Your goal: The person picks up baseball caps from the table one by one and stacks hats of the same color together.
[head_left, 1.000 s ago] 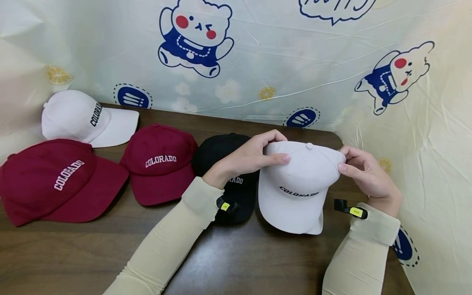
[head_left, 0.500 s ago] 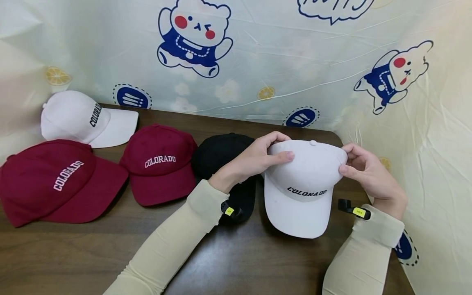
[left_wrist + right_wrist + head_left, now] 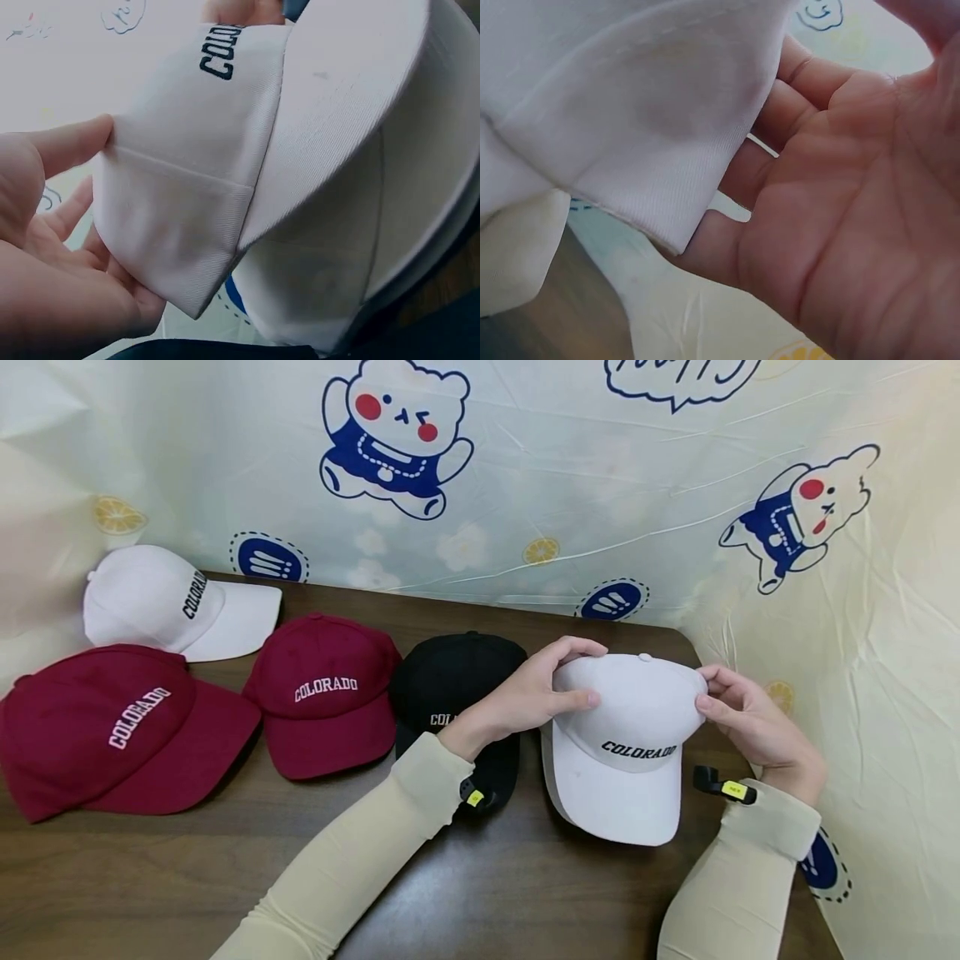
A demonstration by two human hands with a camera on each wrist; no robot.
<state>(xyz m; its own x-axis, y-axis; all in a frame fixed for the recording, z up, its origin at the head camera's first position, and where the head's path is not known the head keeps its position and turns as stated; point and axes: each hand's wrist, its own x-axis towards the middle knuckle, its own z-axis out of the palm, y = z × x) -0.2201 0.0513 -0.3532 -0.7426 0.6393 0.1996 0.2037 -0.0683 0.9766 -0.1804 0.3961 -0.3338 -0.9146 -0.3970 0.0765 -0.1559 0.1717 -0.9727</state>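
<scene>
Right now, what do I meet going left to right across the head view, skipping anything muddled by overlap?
Leftmost maroon cap, middle maroon cap, black cap, held white cap, right hand.

The cap [image 3: 626, 731] at right is matt, ribbed cloth. The table [image 3: 195, 877] looks like glossy wood, the backdrop [image 3: 570, 452] like creased plastic.

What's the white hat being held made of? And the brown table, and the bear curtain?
Held white hat: woven cloth, maybe cotton, with a matte finish; fine ribbing and seams show.
Brown table: wood or wood-look board, slightly glossy; it has streaky grain and a soft glare.
Bear curtain: perhaps thin plastic, faintly shiny; it shows sharp creases.
</scene>
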